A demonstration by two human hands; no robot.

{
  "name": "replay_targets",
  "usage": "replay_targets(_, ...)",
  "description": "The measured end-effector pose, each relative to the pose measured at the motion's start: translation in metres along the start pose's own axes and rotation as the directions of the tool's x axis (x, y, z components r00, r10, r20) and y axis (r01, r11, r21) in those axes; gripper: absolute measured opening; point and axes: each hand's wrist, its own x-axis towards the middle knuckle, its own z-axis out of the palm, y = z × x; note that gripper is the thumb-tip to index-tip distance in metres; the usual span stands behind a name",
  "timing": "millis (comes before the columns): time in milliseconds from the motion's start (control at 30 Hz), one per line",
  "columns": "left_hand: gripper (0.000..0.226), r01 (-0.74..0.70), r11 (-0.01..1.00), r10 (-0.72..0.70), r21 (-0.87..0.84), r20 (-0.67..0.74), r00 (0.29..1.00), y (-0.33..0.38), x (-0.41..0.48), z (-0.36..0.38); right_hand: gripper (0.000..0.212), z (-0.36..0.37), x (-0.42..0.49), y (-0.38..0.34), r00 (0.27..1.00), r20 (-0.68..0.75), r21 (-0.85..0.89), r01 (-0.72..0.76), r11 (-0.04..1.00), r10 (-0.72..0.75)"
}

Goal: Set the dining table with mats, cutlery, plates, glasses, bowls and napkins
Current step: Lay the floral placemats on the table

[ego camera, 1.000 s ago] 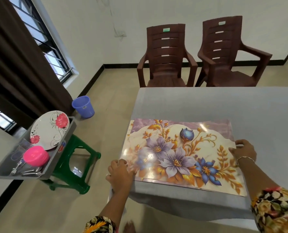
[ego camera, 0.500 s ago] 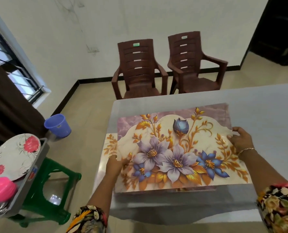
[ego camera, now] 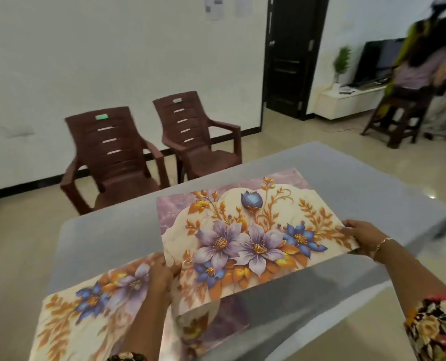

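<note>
A floral table mat (ego camera: 245, 230) with purple and blue flowers is lifted off the grey table (ego camera: 347, 178) and held between both hands. My left hand (ego camera: 162, 276) pinches its near left corner. My right hand (ego camera: 362, 234) grips its right edge. Below it, at least one more floral mat (ego camera: 86, 308) lies on the table's near left part, partly hidden by my left forearm.
Two brown plastic chairs (ego camera: 112, 157) (ego camera: 196, 136) stand by the white wall beyond the table. At the far right a person (ego camera: 420, 71) sits on a stool near a TV on a white cabinet. A dark door (ego camera: 289, 53) is behind.
The top mat has been lifted off the stack and carried right and away from me. My view has swung right, so the tray with plate and bowl has left the picture.
</note>
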Motion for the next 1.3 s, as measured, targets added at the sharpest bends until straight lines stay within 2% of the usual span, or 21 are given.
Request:
replay_targets(133, 0.032, -0.054, 0.997, 0.053, 0.061, 0.025, 0.998, 0.000, 0.021, 0.078, 0.019, -0.040, 0.024, 0.008, 0.994, -0.110, 0.290, 0.028, 0.957, 0.004)
replay_targets(267, 0.031, 0.060, 0.997, -0.056, -0.050, 0.067, 0.996, -0.006, 0.037, 0.159, 0.030, -0.079, 0.065, 0.011, 0.962, -0.272, 0.493, 0.147, 0.857, -0.008)
replay_targets(400, 0.029, 0.128, 0.990, -0.123, -0.064, 0.079, 0.989, -0.010, 0.041, 0.229, 0.047, -0.123, 0.105, 0.014, 0.941, -0.336, 0.531, 0.152, 0.834, 0.043)
replay_targets(667, 0.022, 0.125, 0.992, -0.125, 0.003, 0.012, 0.992, -0.014, 0.030, 0.326, 0.054, -0.179, 0.164, 0.023, 0.919, -0.370, 0.572, 0.113, 0.813, 0.133)
replay_targets(867, 0.020, 0.151, 0.988, -0.147, 0.032, -0.086, 0.985, -0.026, 0.022, 0.375, 0.052, -0.216, 0.221, 0.030, 0.914, -0.371, 0.457, 0.028, 0.889, 0.162)
replay_targets(1033, 0.018, 0.172, 0.982, -0.155, 0.074, -0.196, 0.968, -0.034, 0.012, 0.403, 0.048, -0.241, 0.262, 0.044, 0.932, -0.307, 0.343, -0.083, 0.936, 0.195)
replay_targets(1167, 0.024, 0.153, 0.968, -0.076, 0.201, -0.345, 0.935, -0.037, 0.004, 0.413, 0.045, -0.247, 0.273, 0.041, 0.934, -0.321, 0.101, -0.133, 0.986, 0.159)
replay_targets(1300, 0.029, 0.133, 0.940, 0.008, 0.313, -0.411, 0.911, -0.038, -0.001, 0.413, 0.049, -0.245, 0.264, 0.039, 0.955, -0.291, -0.245, -0.126, 0.961, 0.051)
